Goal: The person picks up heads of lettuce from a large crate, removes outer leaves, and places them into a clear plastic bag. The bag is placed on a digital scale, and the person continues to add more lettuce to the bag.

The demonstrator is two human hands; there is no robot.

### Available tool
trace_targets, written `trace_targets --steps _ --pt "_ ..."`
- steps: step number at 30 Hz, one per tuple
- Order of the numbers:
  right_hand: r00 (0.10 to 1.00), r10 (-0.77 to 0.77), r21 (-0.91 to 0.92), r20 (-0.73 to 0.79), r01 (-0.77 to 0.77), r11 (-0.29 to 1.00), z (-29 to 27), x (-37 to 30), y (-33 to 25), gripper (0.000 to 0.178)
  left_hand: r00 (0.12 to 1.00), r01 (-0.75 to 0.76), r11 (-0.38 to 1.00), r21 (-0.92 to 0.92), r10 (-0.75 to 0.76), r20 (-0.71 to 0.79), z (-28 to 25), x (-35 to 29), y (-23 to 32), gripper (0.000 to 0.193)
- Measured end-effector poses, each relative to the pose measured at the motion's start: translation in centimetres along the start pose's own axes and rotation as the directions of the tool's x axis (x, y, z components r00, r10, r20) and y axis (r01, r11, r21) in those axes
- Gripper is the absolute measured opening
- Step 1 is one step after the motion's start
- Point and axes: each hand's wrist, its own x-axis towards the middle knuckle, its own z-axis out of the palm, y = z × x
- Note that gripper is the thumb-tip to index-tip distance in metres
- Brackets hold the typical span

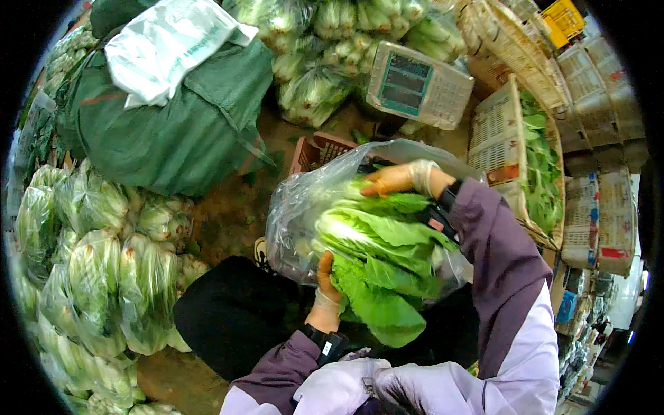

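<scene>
A bunch of leafy greens [380, 249] with pale ribs lies between my two hands, over the mouth of a clear plastic bag [287, 214]. Its pale stem end points left, and its broad leaves spread to the right and toward me. My left hand [326, 294] grips the near side of the bunch, thumb up along the leaves. Across the far side curls my right hand [404, 178], its fingertips on the leaves near the stem end. Both hands wear thin gloves. The bag's contents are mostly hidden under the greens.
A reddish crate [321, 149] shows behind the bag, near a weighing scale [422, 86]. A green sack [173, 131] bearing a white plastic bag [173, 45] stands far left. Bagged greens [97, 277] pile at left; a basket of leaves [498, 131] stands right.
</scene>
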Motion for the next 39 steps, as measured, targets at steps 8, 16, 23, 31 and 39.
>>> trace_targets --steps 8,16,23,31,39 --pt "0.837 -0.455 -0.308 -0.303 0.366 0.878 0.6 9.0 2.6 0.067 0.961 0.005 0.933 0.361 0.096 -0.261 -1.7 2.4 4.9 0.055" --pt "0.698 -0.458 -0.741 -0.551 -0.156 0.654 1.1 5.5 -3.1 0.055 0.911 -0.004 0.315 0.949 0.392 -0.127 -5.4 5.2 9.0 0.064" --pt "0.851 -0.114 -0.568 -0.512 -0.237 0.788 10.1 3.0 -5.0 0.096 0.954 0.046 0.848 0.527 0.119 -0.275 -1.7 3.0 10.6 0.055" --pt "0.724 -0.318 -0.656 -0.613 -0.242 0.715 15.7 6.0 -1.0 0.100 0.825 0.204 -0.206 0.957 0.562 -0.055 -3.6 3.3 8.5 0.056" --pt "0.660 -0.373 -0.651 -0.652 -0.235 0.722 15.9 6.2 0.2 0.094 0.752 0.130 -0.771 0.623 0.486 0.445 4.3 3.7 12.0 0.082"
